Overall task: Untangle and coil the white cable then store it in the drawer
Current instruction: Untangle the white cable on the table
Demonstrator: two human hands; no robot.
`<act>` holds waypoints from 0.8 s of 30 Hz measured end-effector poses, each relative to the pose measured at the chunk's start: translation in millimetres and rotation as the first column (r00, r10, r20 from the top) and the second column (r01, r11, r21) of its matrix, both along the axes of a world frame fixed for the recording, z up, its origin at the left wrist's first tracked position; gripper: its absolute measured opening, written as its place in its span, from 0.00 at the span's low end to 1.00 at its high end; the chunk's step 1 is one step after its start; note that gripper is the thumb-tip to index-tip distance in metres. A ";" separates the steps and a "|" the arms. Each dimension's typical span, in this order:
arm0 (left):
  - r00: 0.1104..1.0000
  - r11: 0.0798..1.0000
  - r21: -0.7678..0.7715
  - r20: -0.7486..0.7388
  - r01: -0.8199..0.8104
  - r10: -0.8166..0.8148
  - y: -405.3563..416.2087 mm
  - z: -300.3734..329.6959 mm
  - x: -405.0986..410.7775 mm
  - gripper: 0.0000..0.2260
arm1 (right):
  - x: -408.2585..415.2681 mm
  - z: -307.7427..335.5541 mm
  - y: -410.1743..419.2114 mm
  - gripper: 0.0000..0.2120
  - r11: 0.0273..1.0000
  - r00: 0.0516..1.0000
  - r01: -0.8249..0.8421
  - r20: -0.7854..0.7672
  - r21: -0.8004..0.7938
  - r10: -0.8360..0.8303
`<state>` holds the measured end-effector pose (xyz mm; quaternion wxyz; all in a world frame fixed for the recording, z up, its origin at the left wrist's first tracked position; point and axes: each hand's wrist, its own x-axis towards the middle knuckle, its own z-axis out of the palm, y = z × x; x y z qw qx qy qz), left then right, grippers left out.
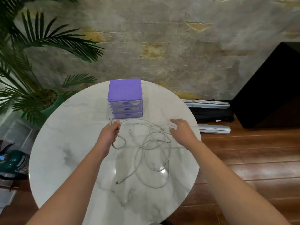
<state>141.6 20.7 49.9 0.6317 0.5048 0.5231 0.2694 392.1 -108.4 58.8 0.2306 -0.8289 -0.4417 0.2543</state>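
Observation:
A tangled white cable (pixel 152 153) lies in loose loops on the round marble table (pixel 65 143). My left hand (pixel 108 135) is shut on one stretch of it, with plug ends sticking out above the fingers and a small loop hanging below. My right hand (pixel 183 129) hovers over the cable's far right strands with fingers spread; I cannot tell if it touches them. A loose plug end (pixel 118 182) rests near the table's middle. The purple drawer unit (pixel 125 99), with three clear drawers all closed, stands at the table's far side.
A potted palm (pixel 32 78) stands left of the table. A green object (pixel 13 163) sits on the floor at the left. Grey bars and black bags (pixel 211 114) lie on the wooden floor at the right, beside a dark cabinet (pixel 272 88).

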 end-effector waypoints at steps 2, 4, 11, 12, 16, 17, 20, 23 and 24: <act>0.997 0.998 0.022 -0.051 0.061 -0.060 -1.4 6.1 11.0 0.13 | -29.7 8.5 17.3 0.26 0.985 0.989 -0.145 -0.019 0.096 0.148; 0.988 0.991 0.038 -0.090 0.132 -0.128 -3.0 11.3 20.4 0.14 | -51.3 9.5 28.8 0.27 0.957 0.967 -0.246 -0.030 0.154 0.253; 0.979 0.983 0.017 -0.088 0.184 -0.182 -0.8 15.5 32.8 0.14 | -54.5 2.2 27.9 0.24 0.988 0.986 -0.126 0.123 0.093 0.115; 0.985 0.987 0.001 -0.067 0.158 -0.157 1.4 14.1 31.8 0.14 | -47.4 0.6 21.9 0.25 0.994 0.979 -0.093 0.187 0.065 0.079; 0.993 0.994 -0.031 -0.043 0.104 -0.106 6.0 6.6 30.3 0.14 | -19.0 -8.5 -3.9 0.28 1.000 0.958 0.008 0.285 0.017 -0.013; 0.993 0.994 -0.036 -0.056 0.104 -0.106 5.4 4.0 31.6 0.14 | -13.2 -10.6 -7.8 0.29 1.000 0.954 0.025 0.300 -0.009 -0.021; 0.996 0.995 -0.073 -0.056 0.064 -0.068 2.5 -3.7 36.3 0.14 | 5.9 -15.2 -18.2 0.31 0.993 0.942 0.082 0.332 -0.089 -0.048; 0.999 0.993 -0.117 -0.020 -0.030 0.028 4.3 -10.8 32.8 0.13 | 27.1 -23.7 -30.6 0.32 0.974 0.954 0.143 0.286 -0.176 -0.089; 0.999 0.991 -0.125 -0.020 -0.042 0.039 5.4 -13.3 30.7 0.13 | 33.0 -26.9 -34.4 0.32 0.969 0.958 0.153 0.269 -0.197 -0.097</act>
